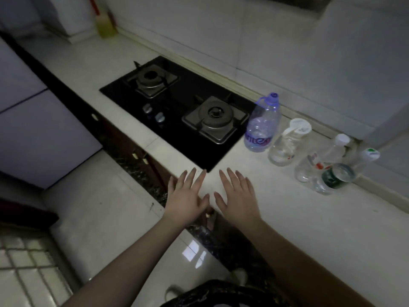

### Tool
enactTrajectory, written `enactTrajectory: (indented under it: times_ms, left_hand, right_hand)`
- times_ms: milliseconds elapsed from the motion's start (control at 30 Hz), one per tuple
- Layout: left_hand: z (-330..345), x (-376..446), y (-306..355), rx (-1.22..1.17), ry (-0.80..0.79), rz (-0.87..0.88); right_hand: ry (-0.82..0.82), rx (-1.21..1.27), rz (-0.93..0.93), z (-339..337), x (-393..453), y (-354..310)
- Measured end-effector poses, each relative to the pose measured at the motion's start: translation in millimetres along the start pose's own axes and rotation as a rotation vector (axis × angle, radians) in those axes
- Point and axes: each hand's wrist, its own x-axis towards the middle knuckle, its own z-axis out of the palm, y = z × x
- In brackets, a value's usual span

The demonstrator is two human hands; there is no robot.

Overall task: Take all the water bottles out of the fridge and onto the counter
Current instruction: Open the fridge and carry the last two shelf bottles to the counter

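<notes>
your counter (pixel 287 218) carries a gas hob (pixel 177 111) and, at far right, four water bottles (pixel 262 125) lined by the wall, clear of the burners; your left hand (pixel 186 196) and right hand (pixel 239 196) hover empty, fingers spread.

Home kitchen: two-burner gas hob (pixel 177 100) set in pale counter (pixel 276 218), tiled wall (pixel 287 41).

Kitchen surface (pixel 276 218) count — 4 water bottles: 1 purple-capped (pixel 262 125), 2 white-capped (pixel 287 142) (pixel 321 160), 1 green-labelled (pixel 345 173). Stove (pixel 177 111): 2 burners, 2 knobs. Also 1 yellow bottle (pixel 106 25) — and 2 hands (pixel 186 196) (pixel 239 196), both empty.
</notes>
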Motion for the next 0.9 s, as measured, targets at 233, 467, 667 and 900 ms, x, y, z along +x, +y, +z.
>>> enactTrajectory:
  times_ms: [233, 467, 667, 900]
  left_hand:
    - [-40.0, -69.9, -107.8, 0.025, 0.183, -0.150]
    - [-81.3, -130.8, -196.3, 0.130, 0.285, -0.259]
    - [-114.3, -153.7, -246.9, 0.131, 0.375, -0.389]
    - [-149.0, -140.9, -292.5, 0.247, 0.414, -0.492]
  right_hand:
    - [0.027, 0.079, -0.198, 12.3, 15.2, -120.3]
    - [0.033, 0.052, -0.400, 19.9, 26.1, -235.3]
    - [-0.007, 0.071, -0.580, 24.1, 39.9, -302.3]
    - [0.000, 0.037, -0.713, 23.7, 94.0, -360.9]
